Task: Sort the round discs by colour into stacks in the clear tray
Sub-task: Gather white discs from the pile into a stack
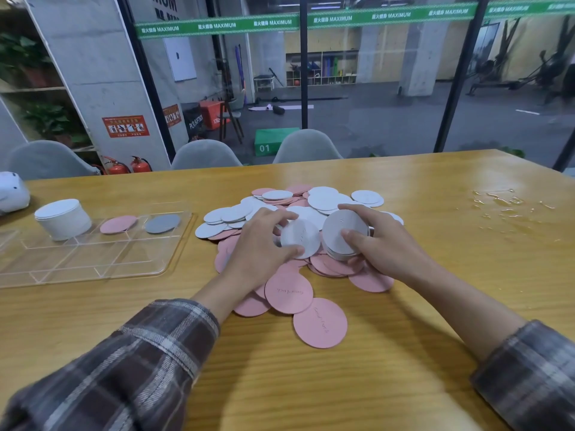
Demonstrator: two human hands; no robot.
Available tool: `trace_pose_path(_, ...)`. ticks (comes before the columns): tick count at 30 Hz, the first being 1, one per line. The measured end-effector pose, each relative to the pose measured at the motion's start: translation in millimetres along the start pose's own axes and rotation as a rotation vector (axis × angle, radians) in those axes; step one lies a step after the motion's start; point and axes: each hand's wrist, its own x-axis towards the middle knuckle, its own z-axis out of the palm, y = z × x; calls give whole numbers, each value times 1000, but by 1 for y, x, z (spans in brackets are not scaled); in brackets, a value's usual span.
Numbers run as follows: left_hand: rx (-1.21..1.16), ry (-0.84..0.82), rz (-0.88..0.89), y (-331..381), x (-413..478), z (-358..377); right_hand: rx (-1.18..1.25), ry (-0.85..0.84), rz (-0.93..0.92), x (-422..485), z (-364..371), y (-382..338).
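Observation:
A heap of white and pink round discs (323,200) lies in the middle of the wooden table. My left hand (258,244) pinches a single white disc (301,239) just above the heap. My right hand (379,241) grips a small stack of white discs (342,231), tilted, right beside that disc. The clear tray (93,262) sits to the left. It holds a tall white stack (62,217), a pink disc (118,224) and a grey disc (162,223) in its back compartments. Loose pink discs (320,323) lie nearest me.
A white object (12,194) sits at the table's far left edge. Spilled water (504,203) glistens on the right side of the table. Grey chairs (205,155) stand behind the far edge, before a glass wall.

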Motion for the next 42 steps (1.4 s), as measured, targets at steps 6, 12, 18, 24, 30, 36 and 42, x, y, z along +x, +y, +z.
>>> trace_pose_path(6,-237,34,-61,4,3,-14,34,12,0,1,2,2)
trace_pose_path(12,-544,-82,-151,12,1,-18,91,-3,-9,2,2,3)
trace_pose_path(18,-485,-29,-143,18,-4,1,169,-42,-26,2,3,1)
trace_pose_path(24,-490,12,-155,30,-1,12,48,-72,-96,-2,2,-1)
trace_pose_path(30,-379,30,-53,32,1,15,-3,-37,-87,0,-6,5)
trace_pose_path(36,38,-69,91,22,7,30,47,5,-48,-4,-21,18)
trace_pose_path(42,122,-108,161,21,14,38,24,75,-56,-4,-33,25)
